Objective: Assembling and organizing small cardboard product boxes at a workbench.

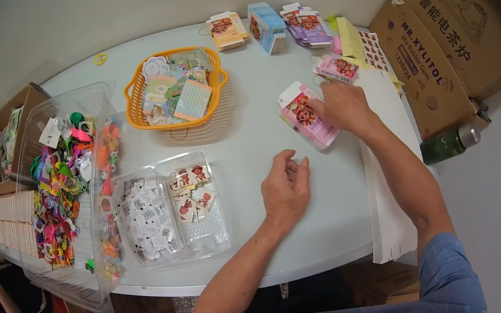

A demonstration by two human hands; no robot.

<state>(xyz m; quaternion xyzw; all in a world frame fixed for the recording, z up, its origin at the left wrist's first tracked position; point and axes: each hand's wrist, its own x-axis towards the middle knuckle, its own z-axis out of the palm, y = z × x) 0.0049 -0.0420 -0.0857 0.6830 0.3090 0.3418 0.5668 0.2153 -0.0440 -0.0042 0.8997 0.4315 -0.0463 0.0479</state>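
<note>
A pink cardboard box (pixel 303 115) with cartoon figures on its front lies on the table, right of the middle. My right hand (pixel 349 107) is at its right edge, thumb over the front and fingers curled; the fingertips are partly hidden. Just beyond that hand rests a smaller pink printed packet (pixel 338 68) with a thin loop beside it. My left hand (pixel 287 189) hovers or rests over the white table (pixel 247 137), lower left of the box. Its fingers are loosely bent, the thumb stands apart, and nothing is in it.
An orange basket (pixel 134 113) holds cards and stickers. Left are a clear tub (pixel 99 97) of colourful trinkets and a clear tray (pixel 224 218) of white slips and stickers. Yellow (pixel 227 31), blue (pixel 267 27) and purple boxes (pixel 311 26) line the back. Cartons (pixel 417 53) and a green bottle (pixel 446 145) stand right.
</note>
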